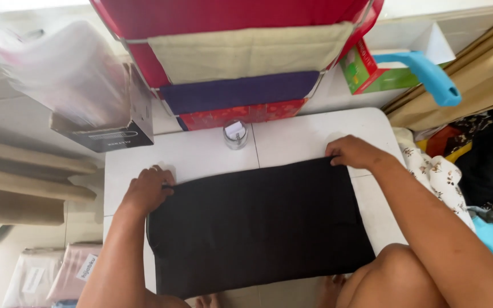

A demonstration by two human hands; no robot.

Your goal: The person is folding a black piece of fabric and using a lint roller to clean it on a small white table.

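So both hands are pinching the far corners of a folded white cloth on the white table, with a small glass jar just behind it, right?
Not quite: the cloth is black, not white. The head view shows the left hand and right hand at its far corners on the white table, the small glass jar just behind.

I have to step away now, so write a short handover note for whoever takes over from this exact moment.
Left hand: pinching the far left corner of the black cloth.
Right hand: pinching its far right corner.
The cloth lies flat as a neat rectangle on the white table, near edge at the table's front.
A small glass jar stands just beyond it, apart from it.
Done: cloth spread smooth and squared. Left: probably any further folding, judging by the grip on both corners.
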